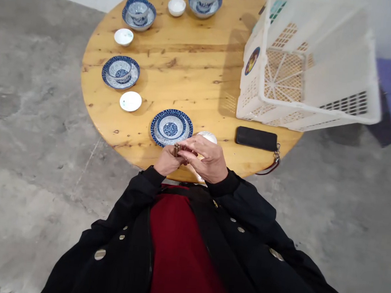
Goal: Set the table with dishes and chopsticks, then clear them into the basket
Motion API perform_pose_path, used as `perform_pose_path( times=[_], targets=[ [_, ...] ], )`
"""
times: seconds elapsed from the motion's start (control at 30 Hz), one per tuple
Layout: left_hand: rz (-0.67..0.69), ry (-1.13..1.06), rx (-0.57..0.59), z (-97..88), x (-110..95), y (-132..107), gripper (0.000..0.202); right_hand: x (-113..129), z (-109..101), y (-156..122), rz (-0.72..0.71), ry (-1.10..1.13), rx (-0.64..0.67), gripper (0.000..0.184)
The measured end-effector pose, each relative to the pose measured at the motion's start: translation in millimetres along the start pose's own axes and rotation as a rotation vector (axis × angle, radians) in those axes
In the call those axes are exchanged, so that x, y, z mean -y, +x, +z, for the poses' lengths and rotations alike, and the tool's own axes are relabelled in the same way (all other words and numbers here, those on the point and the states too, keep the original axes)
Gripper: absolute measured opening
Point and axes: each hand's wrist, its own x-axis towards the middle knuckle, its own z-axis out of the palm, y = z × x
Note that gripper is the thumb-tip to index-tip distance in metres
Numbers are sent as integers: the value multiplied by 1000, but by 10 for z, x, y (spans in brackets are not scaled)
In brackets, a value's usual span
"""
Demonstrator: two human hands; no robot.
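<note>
Close to my body at the table's near edge, my left hand (166, 161) is closed around a bundle of thin brown chopsticks (177, 150), whose ends stick up from the fist. My right hand (211, 160) meets it from the right, thumb and fingers pinched at the same bundle; most of the sticks' length is hidden by the fingers. Just beyond the hands is a blue-and-white plate (154, 126) with a patterned bowl (170, 128) on it. A small white bowl (208, 136) is partly covered by my right hand.
Along the round wooden table's (187, 74) left and far side stand several blue-patterned plates with bowls (120, 72) and small white bowls (130, 102). A large white plastic crate (253, 88) occupies the right side. A black phone (256, 138) with a strap lies before it.
</note>
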Motion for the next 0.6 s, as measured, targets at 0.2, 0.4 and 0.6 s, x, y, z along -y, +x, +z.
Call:
perform_pose_path(
  times=[0.2, 0.4, 0.6],
  targets=[
    [58, -60, 160, -44, -20, 19, 28, 104, 59, -95, 113, -26, -117, 14],
    [60, -23, 199, -66, -60, 22, 41, 138, 68, -158, 159, 31, -228, 11],
    [114, 34, 141, -43, -146, 13, 49, 120, 37, -225, 199, 16, -267, 14]
  ],
)
